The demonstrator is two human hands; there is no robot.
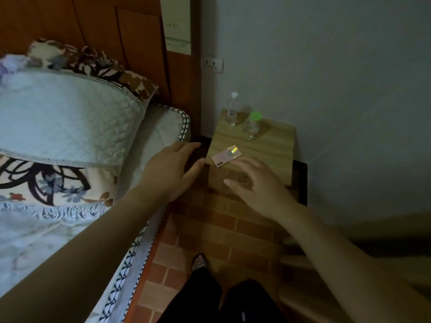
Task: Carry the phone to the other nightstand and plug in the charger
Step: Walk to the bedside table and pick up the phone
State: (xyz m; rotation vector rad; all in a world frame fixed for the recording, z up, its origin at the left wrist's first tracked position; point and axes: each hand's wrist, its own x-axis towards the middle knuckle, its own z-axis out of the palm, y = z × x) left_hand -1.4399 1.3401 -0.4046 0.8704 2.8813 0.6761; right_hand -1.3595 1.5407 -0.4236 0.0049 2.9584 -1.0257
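Phone: a pink phone lies flat, back up, near the front left corner of the nightstand worktop, untouched by either hand.
Right hand: palm down, just in front of the phone and over the worktop's front edge; fingers spread apart, holding nothing.
Left hand: reaches across the gap between bed and nightstand, fingers loosely apart and empty, tips close to the worktop's left edge.
Bottles: 2 clear plastic ones stand upright at the back of the worktop, a white-capped bottle and, just to its right and nearer, a green-capped bottle.
Wall socket: white, on the wall above the nightstand, beside the wooden headboard.
Bed: to the left, with a pale quilted pillow over floral ones.
Floor: brick-pattern.
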